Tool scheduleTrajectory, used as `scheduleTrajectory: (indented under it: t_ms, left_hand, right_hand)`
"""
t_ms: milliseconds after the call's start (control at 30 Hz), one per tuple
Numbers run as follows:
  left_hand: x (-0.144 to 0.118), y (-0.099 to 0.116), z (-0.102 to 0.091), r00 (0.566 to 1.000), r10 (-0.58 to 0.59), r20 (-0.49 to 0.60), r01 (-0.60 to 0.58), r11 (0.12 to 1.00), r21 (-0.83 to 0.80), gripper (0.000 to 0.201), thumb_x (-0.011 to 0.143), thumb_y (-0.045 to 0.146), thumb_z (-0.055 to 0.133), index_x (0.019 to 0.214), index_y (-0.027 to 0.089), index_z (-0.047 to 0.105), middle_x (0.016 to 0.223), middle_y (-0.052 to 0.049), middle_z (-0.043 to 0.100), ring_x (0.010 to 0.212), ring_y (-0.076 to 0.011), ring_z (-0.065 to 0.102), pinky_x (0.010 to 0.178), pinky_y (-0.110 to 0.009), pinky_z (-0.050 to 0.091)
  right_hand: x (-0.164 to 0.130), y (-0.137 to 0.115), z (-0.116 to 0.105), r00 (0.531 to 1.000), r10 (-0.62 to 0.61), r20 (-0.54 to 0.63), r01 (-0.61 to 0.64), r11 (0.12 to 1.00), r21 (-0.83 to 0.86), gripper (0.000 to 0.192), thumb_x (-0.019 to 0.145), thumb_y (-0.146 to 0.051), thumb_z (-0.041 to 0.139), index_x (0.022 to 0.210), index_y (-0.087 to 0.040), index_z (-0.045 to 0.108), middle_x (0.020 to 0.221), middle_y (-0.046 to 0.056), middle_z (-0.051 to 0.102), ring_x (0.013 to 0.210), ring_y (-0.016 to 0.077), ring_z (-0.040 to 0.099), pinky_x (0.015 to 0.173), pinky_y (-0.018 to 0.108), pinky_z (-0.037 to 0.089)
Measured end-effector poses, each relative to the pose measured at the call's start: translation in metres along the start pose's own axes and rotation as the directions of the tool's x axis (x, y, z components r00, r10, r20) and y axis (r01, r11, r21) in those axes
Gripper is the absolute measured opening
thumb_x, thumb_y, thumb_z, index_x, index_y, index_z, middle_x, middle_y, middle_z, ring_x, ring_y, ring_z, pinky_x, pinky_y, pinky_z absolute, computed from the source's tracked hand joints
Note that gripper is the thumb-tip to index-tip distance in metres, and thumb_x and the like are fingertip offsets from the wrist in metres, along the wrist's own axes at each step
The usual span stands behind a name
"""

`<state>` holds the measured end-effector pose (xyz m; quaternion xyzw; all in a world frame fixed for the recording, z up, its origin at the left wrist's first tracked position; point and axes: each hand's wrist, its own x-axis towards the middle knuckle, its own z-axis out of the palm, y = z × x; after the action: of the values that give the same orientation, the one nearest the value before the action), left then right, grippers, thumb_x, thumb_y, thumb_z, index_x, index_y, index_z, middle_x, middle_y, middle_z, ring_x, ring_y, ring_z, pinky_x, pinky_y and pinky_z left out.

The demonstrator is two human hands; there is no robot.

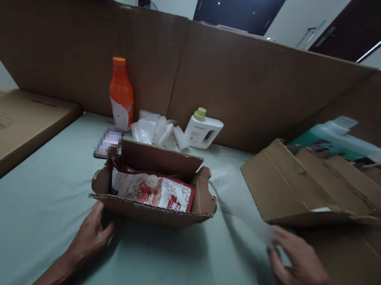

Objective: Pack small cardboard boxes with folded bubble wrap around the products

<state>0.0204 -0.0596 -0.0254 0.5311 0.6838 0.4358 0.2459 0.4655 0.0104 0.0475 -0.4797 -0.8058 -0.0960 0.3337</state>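
An open cardboard box (150, 214) stands in the middle, with a red-and-white printed packet (152, 189) lying inside it. At the box's lower left front corner is my left hand (91, 233), its fingers against the side and the thumb by the front; the fingertips are partly hidden. My right hand (300, 270), blurred by motion, is off to the right. Between its thumb and fingers it pinches a strip of clear plastic packaging film (247, 214), which stretches back to the area beside the box's right end.
Behind the box are an orange bottle (121, 95), crumpled clear plastic packaging (158, 130), a white jug with a green cap (201, 130) and a phone (109, 143). Cardboard boxes (299, 188) and a container of green liquid (335, 139) stand right. A flat carton (14, 134) lies left; cardboard (243, 83) walls the back.
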Motion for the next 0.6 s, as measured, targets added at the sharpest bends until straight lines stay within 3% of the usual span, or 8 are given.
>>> scheduleTrajectory:
  t_ms: [67,100,167,300,433,533,600]
  left_hand:
    - [0.0,0.005,-0.006,0.999,-0.03,0.023,0.031,0.999,-0.023,0.039,0.08,0.046,0.06,0.108,0.019,0.058,0.099,-0.01,0.071,0.081,-0.0239,0.067,0.056,-0.028,0.05]
    - [0.0,0.007,-0.01,0.999,-0.04,0.028,0.041,0.999,-0.022,0.042,0.079,0.046,0.06,0.111,0.019,0.058,0.102,-0.01,0.071,0.084,-0.0248,0.067,0.056,-0.029,0.05]
    - [0.001,0.009,-0.018,0.999,-0.037,0.038,0.038,0.999,-0.021,0.046,0.078,0.047,0.061,0.114,0.018,0.057,0.111,-0.012,0.07,0.096,-0.0279,0.068,0.067,-0.032,0.054]
    - [0.005,0.01,-0.029,0.997,-0.041,0.062,0.045,0.997,-0.065,0.054,0.074,0.05,0.066,0.117,0.019,0.055,0.123,-0.014,0.066,0.111,-0.031,0.066,0.09,-0.042,0.055]
    - [0.014,0.01,-0.022,0.99,-0.088,0.11,0.096,0.993,-0.069,0.052,0.072,0.054,0.065,0.107,0.017,0.056,0.109,-0.014,0.07,0.099,-0.0315,0.07,0.083,-0.043,0.057]
    - [0.031,0.016,-0.009,0.994,-0.07,0.081,0.072,0.997,-0.021,0.051,0.072,0.054,0.064,0.106,0.017,0.056,0.103,-0.012,0.07,0.093,-0.0306,0.068,0.079,-0.042,0.056]
    - [0.048,0.025,0.002,0.996,-0.033,0.084,0.036,0.999,-0.026,0.053,0.072,0.052,0.064,0.11,0.016,0.055,0.103,-0.011,0.07,0.094,-0.0296,0.067,0.079,-0.04,0.055]
  right_hand:
    - [-0.022,-0.011,-0.01,0.955,-0.135,0.264,0.123,0.99,0.063,0.022,0.083,-0.021,0.056,0.093,-0.029,0.074,0.098,0.004,0.078,0.087,0.0264,0.073,0.075,0.041,0.056]
    - [-0.027,-0.019,-0.013,0.919,-0.147,0.367,0.117,0.988,0.105,0.022,0.083,-0.023,0.058,0.096,-0.03,0.075,0.102,0.004,0.078,0.09,0.0266,0.073,0.076,0.042,0.057]
    - [-0.026,-0.04,-0.015,0.878,-0.072,0.474,-0.009,0.986,0.167,0.024,0.086,-0.031,0.061,0.106,-0.03,0.075,0.114,0.006,0.076,0.103,0.0282,0.071,0.086,0.045,0.057]
    - [0.002,-0.087,0.01,0.864,0.12,0.489,-0.309,0.893,0.327,0.04,0.091,-0.04,0.059,0.127,-0.025,0.066,0.127,0.011,0.069,0.11,0.0273,0.068,0.09,0.041,0.057]
    - [0.029,-0.122,0.065,0.872,0.079,0.482,-0.345,0.798,0.493,0.059,0.082,-0.033,0.063,0.138,-0.017,0.054,0.13,0.015,0.066,0.111,0.0292,0.065,0.088,0.042,0.056]
    - [0.047,-0.128,0.095,0.884,0.137,0.446,-0.369,0.792,0.486,0.049,0.081,-0.028,0.06,0.128,-0.016,0.058,0.119,0.014,0.07,0.107,0.029,0.065,0.09,0.041,0.054]
    - [0.061,-0.123,0.105,0.881,0.187,0.434,-0.387,0.813,0.435,0.04,0.081,-0.028,0.061,0.119,-0.017,0.062,0.11,0.012,0.073,0.099,0.0281,0.067,0.085,0.039,0.055]
